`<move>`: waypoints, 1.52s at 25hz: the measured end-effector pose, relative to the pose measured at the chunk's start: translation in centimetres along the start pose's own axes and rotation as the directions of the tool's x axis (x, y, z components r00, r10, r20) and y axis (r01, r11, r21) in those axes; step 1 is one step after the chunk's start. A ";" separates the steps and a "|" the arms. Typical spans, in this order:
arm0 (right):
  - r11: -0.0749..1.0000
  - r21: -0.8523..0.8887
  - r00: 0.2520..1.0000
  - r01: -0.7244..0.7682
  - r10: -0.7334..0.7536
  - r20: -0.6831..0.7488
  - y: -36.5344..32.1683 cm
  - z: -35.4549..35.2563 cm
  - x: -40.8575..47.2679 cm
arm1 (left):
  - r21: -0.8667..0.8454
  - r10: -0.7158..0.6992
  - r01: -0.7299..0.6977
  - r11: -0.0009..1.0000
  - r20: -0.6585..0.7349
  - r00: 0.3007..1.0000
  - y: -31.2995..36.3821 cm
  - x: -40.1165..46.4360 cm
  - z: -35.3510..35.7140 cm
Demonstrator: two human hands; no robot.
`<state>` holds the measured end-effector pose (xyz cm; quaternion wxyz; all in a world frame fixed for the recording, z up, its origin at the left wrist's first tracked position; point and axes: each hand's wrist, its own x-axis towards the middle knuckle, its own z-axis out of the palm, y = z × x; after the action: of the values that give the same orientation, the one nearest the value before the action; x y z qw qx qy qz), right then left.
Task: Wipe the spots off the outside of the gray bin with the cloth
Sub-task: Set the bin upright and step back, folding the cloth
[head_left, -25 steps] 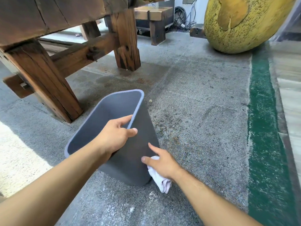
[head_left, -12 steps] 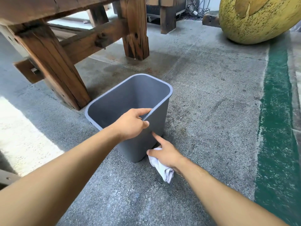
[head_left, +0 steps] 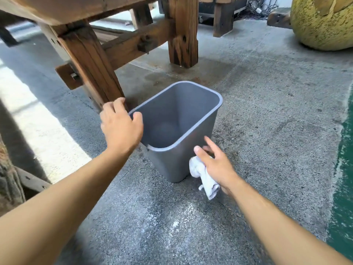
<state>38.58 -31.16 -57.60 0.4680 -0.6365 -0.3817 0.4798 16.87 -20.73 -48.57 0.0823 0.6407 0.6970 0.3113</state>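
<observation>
I see the gray bin (head_left: 181, 131) standing upright on the concrete floor (head_left: 267, 111), just beside the wooden table leg (head_left: 89, 67). My left hand (head_left: 120, 129) rests over the bin's near-left rim corner, fingers spread and loose, thumb curled over the rim. My right hand (head_left: 215, 163) pins the white cloth (head_left: 204, 176) against the bin's right outer wall, fingers splayed, cloth bunched under the palm and hanging toward the floor.
</observation>
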 end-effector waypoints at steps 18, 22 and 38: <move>0.981 0.055 0.981 -0.186 0.182 0.071 0.7 2.0 3.5 | -0.623 -0.553 0.680 0.388 0.433 0.712 -6.3 -0.8 4.1; 0.896 0.162 0.908 -0.413 0.392 0.147 4.2 1.7 1.9 | 0.006 -0.421 0.799 0.602 0.853 0.310 -8.3 -7.0 7.8; 0.251 0.604 0.556 -0.757 0.732 0.393 -6.1 -0.6 -22.9 | 0.193 -0.206 0.926 0.324 0.970 -0.130 3.4 -23.3 -9.1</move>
<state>33.21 -51.08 -45.84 0.3870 -0.4925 0.1781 0.7589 18.88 -45.79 -46.17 0.7999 0.1828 0.5716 -0.0061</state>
